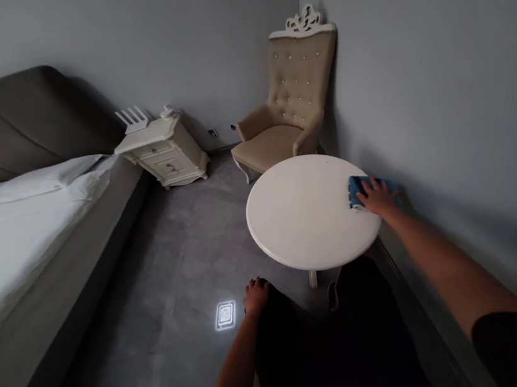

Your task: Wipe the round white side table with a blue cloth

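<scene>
My right hand lies over a folded blue cloth with a dark stripe, its fingers bent and a little apart as it holds the cloth. The cloth is at the right edge of a round white table, close to the wall, and part of it is hidden under my palm. On my left knee, in dark trousers, rests my left hand; its fingers are stretched out and it holds nothing.
A tan buttoned armchair stands behind the table in the corner. Left of it are a white nightstand with a white router, and a bed. The wall runs close along the right. A light pattern shows on the floor.
</scene>
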Available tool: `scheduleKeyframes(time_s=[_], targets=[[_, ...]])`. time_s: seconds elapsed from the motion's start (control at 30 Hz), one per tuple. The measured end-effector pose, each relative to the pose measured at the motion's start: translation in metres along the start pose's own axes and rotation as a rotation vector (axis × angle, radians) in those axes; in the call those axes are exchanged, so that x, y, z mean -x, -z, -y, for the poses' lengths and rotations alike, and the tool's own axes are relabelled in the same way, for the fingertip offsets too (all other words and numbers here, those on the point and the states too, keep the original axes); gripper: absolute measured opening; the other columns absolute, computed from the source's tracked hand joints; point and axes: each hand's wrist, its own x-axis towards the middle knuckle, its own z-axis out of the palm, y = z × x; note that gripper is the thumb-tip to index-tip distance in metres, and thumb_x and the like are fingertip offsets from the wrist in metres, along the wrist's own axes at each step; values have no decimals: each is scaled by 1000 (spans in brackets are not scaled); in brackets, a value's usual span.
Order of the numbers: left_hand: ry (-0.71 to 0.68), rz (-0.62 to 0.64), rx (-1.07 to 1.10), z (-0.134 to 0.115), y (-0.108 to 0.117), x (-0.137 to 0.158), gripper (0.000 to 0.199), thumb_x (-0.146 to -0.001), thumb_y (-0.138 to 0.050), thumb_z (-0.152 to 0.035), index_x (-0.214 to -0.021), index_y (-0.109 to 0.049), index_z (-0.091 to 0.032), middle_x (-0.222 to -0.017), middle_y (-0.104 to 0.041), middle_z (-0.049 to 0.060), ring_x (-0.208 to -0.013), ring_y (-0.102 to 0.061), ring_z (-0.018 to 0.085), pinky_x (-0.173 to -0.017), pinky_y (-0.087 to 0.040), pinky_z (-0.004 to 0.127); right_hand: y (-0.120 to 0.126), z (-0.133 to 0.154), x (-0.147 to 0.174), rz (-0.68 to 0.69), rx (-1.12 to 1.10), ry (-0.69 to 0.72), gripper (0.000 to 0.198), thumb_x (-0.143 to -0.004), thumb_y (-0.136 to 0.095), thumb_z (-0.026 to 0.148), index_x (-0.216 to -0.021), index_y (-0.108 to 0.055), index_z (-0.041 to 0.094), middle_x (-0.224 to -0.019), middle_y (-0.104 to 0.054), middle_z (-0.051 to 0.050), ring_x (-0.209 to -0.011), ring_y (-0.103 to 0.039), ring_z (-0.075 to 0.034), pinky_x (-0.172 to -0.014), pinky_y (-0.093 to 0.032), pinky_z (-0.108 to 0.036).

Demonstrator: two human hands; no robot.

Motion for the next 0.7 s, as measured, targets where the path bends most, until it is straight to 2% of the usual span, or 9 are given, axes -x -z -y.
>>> scheduleKeyframes(time_s=[0.07,0.1,0.17,0.27,0.37,0.47,0.53,0.6,0.7], targets=[[-13,-22,10,-1,-1,2,68,-110,-46,-56,-172,-55,-28,-183,-43,16,-168,-40,40,-129,-44,57,-8,-21,3,-7,-20,-77,81,-115,-26,67,-185,-30,27,-194,-11,-16,-172,-21,-53,-129,-26,-86],[-19,-32,16,-2,-1,2,68,-110,-46,-55,-171,-55,-26,-182,-44,17,-167,-41,41,-128,-45,58,-13,-21,7,-18,-17,-91,81,-115,-27,68,-185,-30,27,-194,-10,-17,-172,-21,-55,-129,-26,-86],[-33,-52,22,-4,-2,1,67,-110,-47,-53,-169,-57,-24,-179,-47,19,-164,-44,42,-126,-47,59,-20,-1,14,-49,17,-72,82,-114,-28,69,-184,-34,26,-193,-12,-18,-172,-17,-57,-129,-19,-89],[-46,-66,6,-6,-3,-2,65,-110,-48,-50,-167,-60,-22,-173,-53,21,-157,-51,42,-122,-50,57,-29,68,28,-57,58,41,81,-114,-29,68,-183,-38,25,-193,-16,-16,-172,-12,-61,-129,-9,-92],[-46,-66,-15,-3,-4,-4,63,-110,-48,-48,-166,-61,-21,-170,-57,21,-153,-55,41,-120,-52,54,-40,166,48,-19,54,210,79,-115,-33,64,-182,-39,23,-193,-17,-15,-171,-12,-61,-129,-5,-91],[-38,-80,-19,4,-7,-4,63,-111,-47,-50,-166,-61,-22,-172,-55,20,-155,-53,40,-121,-51,52,-53,265,84,15,-19,420,77,-115,-42,60,-180,-43,20,-191,-21,-18,-172,-13,-60,-130,-2,-90],[-29,-92,-13,10,-9,-4,63,-112,-47,-52,-166,-60,-23,-174,-53,19,-158,-51,39,-122,-50,51,-63,317,115,16,-77,556,76,-114,-47,59,-178,-46,18,-190,-25,-18,-171,-14,-58,-131,-1,-88],[-23,-98,-3,15,-10,-3,62,-113,-46,-53,-166,-61,-23,-174,-53,19,-159,-51,39,-123,-49,50,-71,351,145,25,-105,644,76,-111,-54,62,-177,-50,24,-191,-28,-11,-173,-16,-54,-134,-3,-83],[-24,-100,5,17,-9,-2,63,-114,-45,-54,-165,-61,-21,-172,-56,20,-157,-54,39,-123,-49,50,-79,365,172,28,-113,720,74,-106,-61,64,-175,-51,38,-190,-28,6,-176,-17,-45,-142,-6,-72]])
